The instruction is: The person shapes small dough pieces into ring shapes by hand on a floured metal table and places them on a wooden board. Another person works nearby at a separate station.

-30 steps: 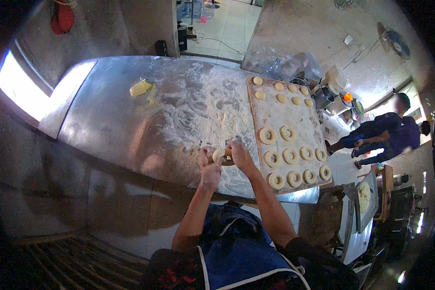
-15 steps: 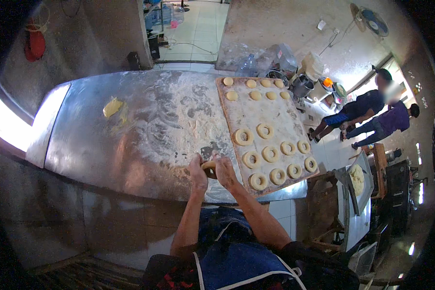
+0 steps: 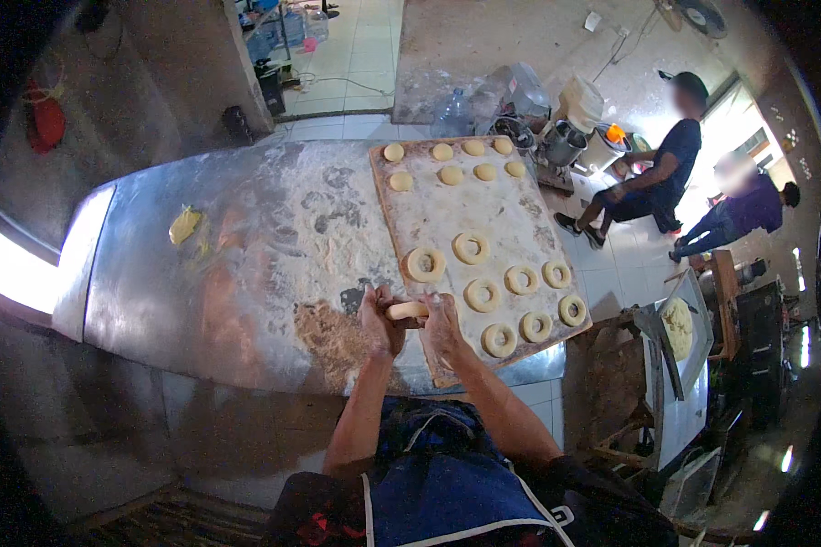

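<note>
A ring of pale dough hangs between my two hands above the near edge of a floured metal table. My left hand is closed on its left side and my right hand on its right. It appears nearly edge-on, its hole hidden. Right of my hands lies a wooden board dusted with flour. Several dough rings fill its near half; several round dough balls line its far end. My right hand and forearm cover the board's near left corner.
Brownish crumbs and white flour coat the table left of the board. A yellowish dough lump sits at far left. Beyond the board are a bucket and a water jug. Two people stand at right, near a dough-filled tray.
The dough ring has tilted from showing its hole to nearly edge-on, and my hands have come over the board's near left corner. The view has shifted right. One co-worker has moved apart from the other.
</note>
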`<action>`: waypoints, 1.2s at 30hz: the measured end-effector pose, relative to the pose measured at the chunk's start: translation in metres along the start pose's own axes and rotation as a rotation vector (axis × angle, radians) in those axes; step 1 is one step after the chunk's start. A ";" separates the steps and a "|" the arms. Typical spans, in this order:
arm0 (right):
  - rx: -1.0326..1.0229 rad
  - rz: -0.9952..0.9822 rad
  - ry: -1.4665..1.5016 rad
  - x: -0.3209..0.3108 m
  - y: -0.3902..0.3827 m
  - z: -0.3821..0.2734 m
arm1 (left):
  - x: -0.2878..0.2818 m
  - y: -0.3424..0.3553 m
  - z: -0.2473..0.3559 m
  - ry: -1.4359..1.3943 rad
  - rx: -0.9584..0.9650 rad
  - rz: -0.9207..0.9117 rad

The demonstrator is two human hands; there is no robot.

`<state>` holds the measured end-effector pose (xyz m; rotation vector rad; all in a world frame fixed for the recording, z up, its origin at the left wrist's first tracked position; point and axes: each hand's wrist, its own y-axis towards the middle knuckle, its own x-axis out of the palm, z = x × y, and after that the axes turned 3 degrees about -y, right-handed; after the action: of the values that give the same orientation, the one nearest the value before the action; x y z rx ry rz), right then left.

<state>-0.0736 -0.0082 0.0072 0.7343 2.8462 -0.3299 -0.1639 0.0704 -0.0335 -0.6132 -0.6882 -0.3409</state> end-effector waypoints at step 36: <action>-0.122 0.300 -0.835 -0.295 0.087 0.107 | 0.203 0.173 -0.149 1.706 0.792 -0.341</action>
<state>0.2360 -0.0953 -0.0415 0.7537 1.9278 -0.3146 0.1397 0.0914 -0.0575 0.6290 0.7516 -0.6919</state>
